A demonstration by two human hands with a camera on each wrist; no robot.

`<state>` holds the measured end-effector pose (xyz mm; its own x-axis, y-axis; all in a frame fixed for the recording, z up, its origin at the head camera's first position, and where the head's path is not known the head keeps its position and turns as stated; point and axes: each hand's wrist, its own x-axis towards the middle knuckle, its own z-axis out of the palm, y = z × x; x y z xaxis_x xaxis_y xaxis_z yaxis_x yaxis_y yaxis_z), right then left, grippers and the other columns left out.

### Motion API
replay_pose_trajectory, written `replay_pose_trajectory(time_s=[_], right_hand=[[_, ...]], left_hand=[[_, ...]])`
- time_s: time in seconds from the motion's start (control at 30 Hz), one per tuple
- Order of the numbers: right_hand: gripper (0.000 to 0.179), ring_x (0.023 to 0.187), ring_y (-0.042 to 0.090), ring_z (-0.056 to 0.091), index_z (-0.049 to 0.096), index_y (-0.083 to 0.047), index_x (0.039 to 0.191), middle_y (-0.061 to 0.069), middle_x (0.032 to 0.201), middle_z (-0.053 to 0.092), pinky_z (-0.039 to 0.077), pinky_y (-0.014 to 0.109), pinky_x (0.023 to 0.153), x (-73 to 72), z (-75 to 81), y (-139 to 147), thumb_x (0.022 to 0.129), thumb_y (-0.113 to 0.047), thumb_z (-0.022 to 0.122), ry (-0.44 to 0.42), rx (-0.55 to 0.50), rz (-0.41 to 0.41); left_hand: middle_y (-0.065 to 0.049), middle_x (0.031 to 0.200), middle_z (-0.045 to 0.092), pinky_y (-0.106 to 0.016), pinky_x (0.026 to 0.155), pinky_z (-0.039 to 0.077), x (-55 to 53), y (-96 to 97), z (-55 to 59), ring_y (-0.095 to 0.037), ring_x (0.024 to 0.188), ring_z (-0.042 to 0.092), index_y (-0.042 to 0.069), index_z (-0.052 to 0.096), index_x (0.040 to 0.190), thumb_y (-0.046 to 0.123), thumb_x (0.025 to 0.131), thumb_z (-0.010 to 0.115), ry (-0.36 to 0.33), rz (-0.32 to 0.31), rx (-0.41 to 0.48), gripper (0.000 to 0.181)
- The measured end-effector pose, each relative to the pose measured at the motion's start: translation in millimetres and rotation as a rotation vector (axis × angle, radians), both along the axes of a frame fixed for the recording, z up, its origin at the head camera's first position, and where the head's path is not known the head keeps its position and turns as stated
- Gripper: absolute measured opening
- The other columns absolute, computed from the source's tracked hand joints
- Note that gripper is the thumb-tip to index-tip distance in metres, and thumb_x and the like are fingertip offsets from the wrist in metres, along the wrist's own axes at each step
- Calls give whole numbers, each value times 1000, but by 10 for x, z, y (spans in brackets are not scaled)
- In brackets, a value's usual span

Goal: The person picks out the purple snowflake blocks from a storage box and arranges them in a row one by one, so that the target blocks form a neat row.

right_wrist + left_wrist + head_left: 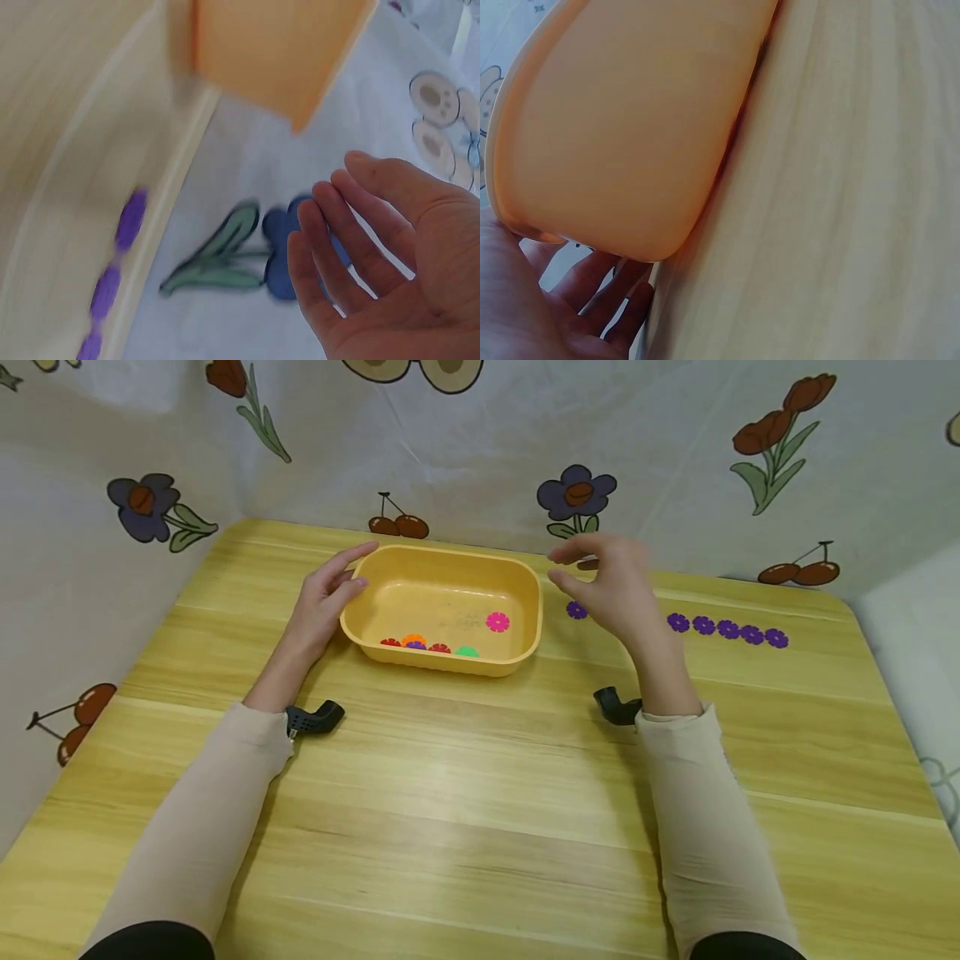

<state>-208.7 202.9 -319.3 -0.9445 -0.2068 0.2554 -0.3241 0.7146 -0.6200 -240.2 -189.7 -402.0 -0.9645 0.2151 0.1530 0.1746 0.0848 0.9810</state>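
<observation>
A yellow plastic basin (442,667) stands near the back of the table. My left hand (318,606) is at its left end, thumb and forefinger touching the rim; in the left wrist view the other fingers (592,289) spread beside the outer end wall. Inside lie a pink flower-shaped disc (498,622) and several red, orange, purple and green ones, partly hidden by the near wall. My right hand (611,585) hovers right of the basin, fingers slightly bent and holding nothing. Beneath and beside it runs a row of purple flower-shaped discs (727,629), its middle hidden by the hand.
The wooden table (450,810) extends in front of both arms. A white cloth (480,452) with flowers and cherries hangs along its back edge and left side. Black wrist mounts (318,718) jut inward from both sleeves, just above the table.
</observation>
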Motion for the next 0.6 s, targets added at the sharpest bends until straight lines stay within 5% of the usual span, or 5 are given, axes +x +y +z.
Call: replay_pose_trajectory(time_s=[0.3, 0.6], right_hand=[[26, 115, 32, 67, 76, 0, 118, 16, 119, 76, 56, 48, 105, -73, -13, -528, 94, -9, 80, -95, -20, 176], [29, 114, 30, 67, 76, -1, 119, 15, 119, 75, 54, 45, 106, -140, -67, -929, 93, -15, 82, -190, 111, 308]], left_hand=[[-25, 147, 60, -25, 78, 64, -21, 30, 2, -23, 107, 72, 21, 58, 153, 11, 108, 55, 1, -14, 21, 46], [-28, 140, 63, -24, 76, 64, -2, 6, 11, -24, 102, 72, 20, 58, 153, 14, 107, 58, -6, -9, 36, 46]])
